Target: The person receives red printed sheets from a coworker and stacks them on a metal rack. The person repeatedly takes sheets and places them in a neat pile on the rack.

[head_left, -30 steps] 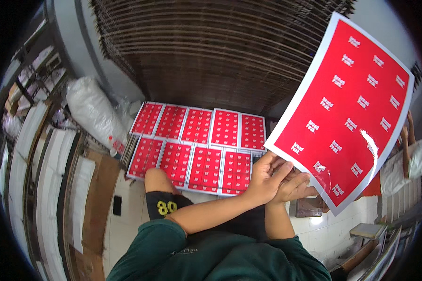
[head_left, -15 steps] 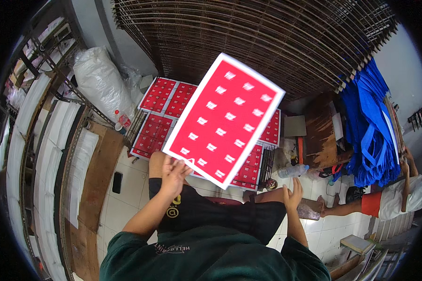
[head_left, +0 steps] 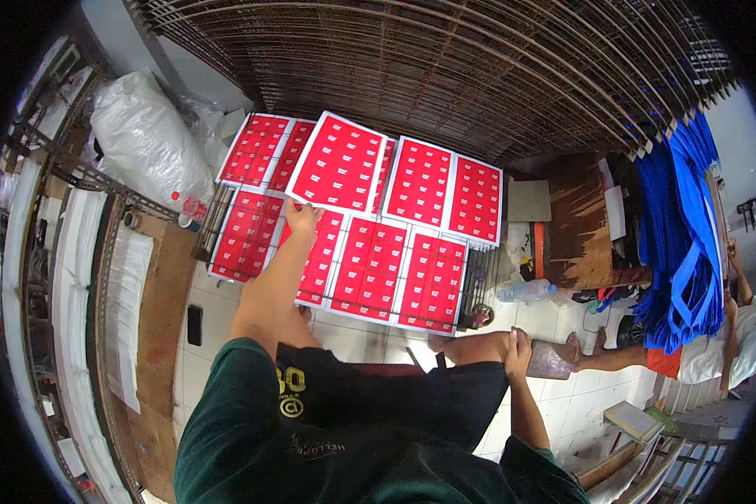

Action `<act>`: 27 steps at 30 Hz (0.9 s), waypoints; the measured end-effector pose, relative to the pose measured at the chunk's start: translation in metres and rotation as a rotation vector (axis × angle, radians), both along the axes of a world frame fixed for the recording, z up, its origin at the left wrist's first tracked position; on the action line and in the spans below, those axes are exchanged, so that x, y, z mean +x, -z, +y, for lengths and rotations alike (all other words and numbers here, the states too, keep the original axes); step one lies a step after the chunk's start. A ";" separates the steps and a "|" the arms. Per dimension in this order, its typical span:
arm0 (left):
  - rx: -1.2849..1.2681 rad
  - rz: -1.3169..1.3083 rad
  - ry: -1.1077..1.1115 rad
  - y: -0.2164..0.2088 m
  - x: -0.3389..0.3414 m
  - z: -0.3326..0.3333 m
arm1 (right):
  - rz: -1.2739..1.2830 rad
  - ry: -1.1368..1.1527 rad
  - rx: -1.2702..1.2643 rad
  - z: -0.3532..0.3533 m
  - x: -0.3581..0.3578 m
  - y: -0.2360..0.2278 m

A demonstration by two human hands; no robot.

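Red sheet [head_left: 336, 164] is over the far row of printed sheets [head_left: 420, 181]; can't tell if touching. Left hand [head_left: 302, 218], arm stretched forward, has fingers clamped on its near left corner. Right hand [head_left: 518, 353] sits by the right knee [head_left: 489, 346], elbow bent; finger spread unclear.

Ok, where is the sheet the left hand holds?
The red sheet is left of centre in the head view, over the far row of sheets, its near-left corner in the left hand.
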State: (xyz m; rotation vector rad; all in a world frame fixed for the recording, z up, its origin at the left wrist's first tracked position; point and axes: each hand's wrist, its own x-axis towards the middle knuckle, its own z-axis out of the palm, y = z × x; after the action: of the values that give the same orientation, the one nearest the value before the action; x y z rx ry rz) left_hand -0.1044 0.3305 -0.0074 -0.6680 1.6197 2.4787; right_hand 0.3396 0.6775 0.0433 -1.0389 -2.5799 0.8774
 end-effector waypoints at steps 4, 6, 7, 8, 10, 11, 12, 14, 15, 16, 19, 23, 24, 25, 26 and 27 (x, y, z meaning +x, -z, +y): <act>0.003 -0.059 -0.076 0.060 -0.040 0.033 | 0.026 -0.023 -0.116 0.007 -0.006 -0.003; 0.029 0.013 -0.095 0.113 -0.058 0.036 | -0.060 -0.036 -0.050 0.003 -0.014 -0.014; 0.035 0.050 -0.093 0.119 -0.061 0.042 | -0.078 -0.038 -0.059 0.001 -0.014 -0.014; -0.042 -0.015 -0.092 0.125 -0.062 0.047 | -0.065 0.029 -0.179 0.007 -0.007 -0.001; -0.046 -0.076 -0.095 0.138 -0.064 0.054 | -0.075 -0.025 -0.119 0.012 -0.004 0.001; -0.052 -0.104 -0.097 0.143 -0.065 0.055 | -0.078 -0.054 -0.095 0.012 -0.007 0.002; -0.100 -0.112 -0.067 0.151 -0.066 0.053 | -0.104 -0.038 -0.120 0.012 -0.008 -0.001; -0.182 -0.131 -0.051 0.163 -0.070 0.052 | -0.124 -0.067 -0.102 0.015 -0.010 -0.001; -0.222 -0.142 -0.042 0.169 -0.070 0.052 | -0.135 -0.082 -0.094 0.016 -0.011 -0.002; -0.251 -0.142 -0.065 0.168 -0.070 0.054 | -0.142 -0.069 -0.111 0.015 -0.014 -0.002; -0.289 -0.086 -0.050 0.173 -0.073 0.056 | -0.145 -0.023 -0.169 0.011 -0.022 -0.004; -0.224 -0.148 0.011 0.182 -0.076 0.055 | -0.118 0.022 -0.215 0.006 -0.033 -0.009; -0.187 -0.134 -0.010 0.186 -0.075 0.056 | -0.118 0.024 -0.215 0.005 -0.036 -0.010; -0.200 -0.135 -0.019 0.184 -0.074 0.059 | -0.120 0.020 -0.211 0.006 -0.035 -0.009; -0.214 -0.135 -0.028 0.181 -0.073 0.062 | -0.122 0.017 -0.207 0.008 -0.033 -0.005; -0.228 -0.135 -0.036 0.179 -0.071 0.064 | -0.124 0.014 -0.204 0.010 -0.030 -0.002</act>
State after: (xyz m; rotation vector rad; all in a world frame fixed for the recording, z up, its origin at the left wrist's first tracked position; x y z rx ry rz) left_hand -0.1757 0.3945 -0.1862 -0.8783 1.8682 2.2361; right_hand 0.3095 0.6880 0.0451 -1.2000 -2.6214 1.1254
